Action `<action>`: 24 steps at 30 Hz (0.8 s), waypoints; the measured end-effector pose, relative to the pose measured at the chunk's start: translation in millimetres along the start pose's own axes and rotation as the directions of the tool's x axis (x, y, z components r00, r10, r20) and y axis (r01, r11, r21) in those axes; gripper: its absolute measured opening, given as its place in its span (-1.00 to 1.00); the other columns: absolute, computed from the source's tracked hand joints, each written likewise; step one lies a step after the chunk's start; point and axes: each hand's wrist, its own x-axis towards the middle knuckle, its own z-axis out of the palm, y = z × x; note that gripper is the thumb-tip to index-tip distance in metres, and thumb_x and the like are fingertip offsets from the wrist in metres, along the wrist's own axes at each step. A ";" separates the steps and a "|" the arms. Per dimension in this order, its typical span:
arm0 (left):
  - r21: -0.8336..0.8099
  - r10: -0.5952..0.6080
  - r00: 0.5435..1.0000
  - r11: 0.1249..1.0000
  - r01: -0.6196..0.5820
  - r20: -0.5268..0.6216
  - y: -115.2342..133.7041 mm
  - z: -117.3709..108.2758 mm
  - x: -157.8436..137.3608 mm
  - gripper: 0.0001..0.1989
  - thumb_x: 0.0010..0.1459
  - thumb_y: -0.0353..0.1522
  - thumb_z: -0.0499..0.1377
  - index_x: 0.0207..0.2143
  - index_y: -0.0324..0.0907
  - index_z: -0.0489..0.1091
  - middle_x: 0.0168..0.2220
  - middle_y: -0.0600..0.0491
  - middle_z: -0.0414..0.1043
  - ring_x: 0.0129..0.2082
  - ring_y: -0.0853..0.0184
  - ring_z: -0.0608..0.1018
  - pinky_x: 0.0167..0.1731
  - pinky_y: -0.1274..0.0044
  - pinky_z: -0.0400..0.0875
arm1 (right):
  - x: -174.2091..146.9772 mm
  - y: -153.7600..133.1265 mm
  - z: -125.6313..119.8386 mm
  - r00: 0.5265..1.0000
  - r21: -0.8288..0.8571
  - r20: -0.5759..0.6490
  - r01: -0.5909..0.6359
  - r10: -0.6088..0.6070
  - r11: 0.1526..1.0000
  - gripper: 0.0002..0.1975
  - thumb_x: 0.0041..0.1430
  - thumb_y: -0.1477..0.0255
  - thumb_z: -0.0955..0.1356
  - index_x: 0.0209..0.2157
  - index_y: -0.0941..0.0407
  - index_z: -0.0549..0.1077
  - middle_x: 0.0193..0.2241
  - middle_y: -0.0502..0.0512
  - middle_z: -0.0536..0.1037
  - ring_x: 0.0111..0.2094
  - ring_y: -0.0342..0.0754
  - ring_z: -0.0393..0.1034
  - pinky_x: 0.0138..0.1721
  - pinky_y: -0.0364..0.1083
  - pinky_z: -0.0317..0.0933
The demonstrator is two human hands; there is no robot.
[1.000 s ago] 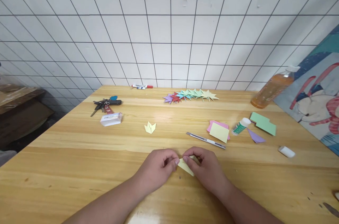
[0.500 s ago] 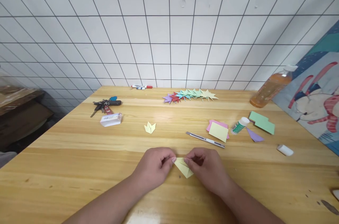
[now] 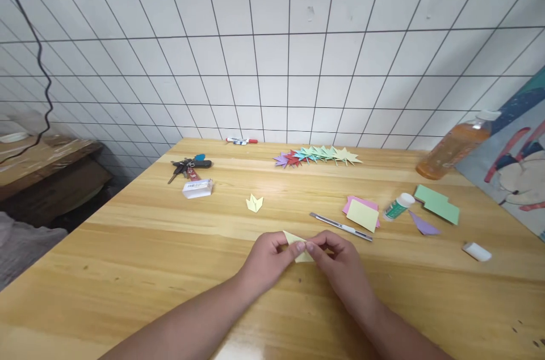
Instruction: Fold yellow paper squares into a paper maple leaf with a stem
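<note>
Between my hands is a folded piece of pale yellow paper (image 3: 293,237), one pointed corner showing past the left fingers and another edge below the thumbs. My left hand (image 3: 272,255) pinches it with the thumb on top. From the other side my right hand (image 3: 336,258) grips it too, the two thumb tips almost meeting. Fingers hide much of its middle. Farther up the table lies a small yellow folded paper piece (image 3: 254,203) with three points. At the back, a row of overlapping folded paper pieces (image 3: 317,155) runs from purple through red, blue and green to cream.
Right of centre lie a utility knife (image 3: 340,226), yellow and pink paper sheets (image 3: 361,216), a glue stick (image 3: 399,206), green sheets (image 3: 438,205), a purple paper triangle (image 3: 424,224) and an eraser (image 3: 477,251). A bottle (image 3: 453,147) stands behind them. Leftward are keys (image 3: 189,166), a small box (image 3: 197,188) and a marker (image 3: 241,141).
The yellow paper has been raised and turned in my hands, and my thumbs have come together over it. My view has shifted left, so the table things appear farther right.
</note>
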 end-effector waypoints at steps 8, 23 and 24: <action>0.427 0.182 0.981 0.883 -0.193 0.066 -7.2 3.2 -5.3 -0.54 0.08 -0.18 0.08 -0.75 -0.21 0.05 -0.68 0.18 0.01 -0.63 0.49 0.16 -0.60 0.61 0.04 | -4.3 -1.4 1.9 0.987 -0.067 0.090 0.140 -0.134 0.988 -0.88 0.01 0.36 0.35 -0.40 0.10 0.47 -0.46 0.03 0.44 -0.42 -0.10 0.29 -0.41 -0.16 0.19; 0.429 0.132 0.980 0.884 -0.185 0.151 -3.5 1.0 -7.0 -0.58 0.06 -0.27 0.09 -0.73 -0.20 -0.01 -0.65 0.20 -0.02 -0.63 0.49 0.13 -0.61 0.61 0.05 | -0.5 -1.9 -2.5 0.986 0.165 0.164 0.009 -0.036 0.986 -0.79 -0.02 0.27 0.38 -0.45 0.14 0.47 -0.48 0.03 0.47 -0.40 -0.09 0.34 -0.34 -0.13 0.23; 0.427 0.123 0.980 0.886 -0.180 0.157 -3.3 0.9 -7.2 -0.58 0.06 -0.27 0.09 -0.73 -0.20 -0.01 -0.65 0.20 -0.02 -0.63 0.49 0.12 -0.60 0.61 0.05 | -0.6 -2.2 -2.4 0.985 0.172 0.167 0.003 -0.033 0.985 -0.80 -0.04 0.28 0.39 -0.45 0.14 0.47 -0.48 0.03 0.47 -0.40 -0.09 0.34 -0.34 -0.13 0.23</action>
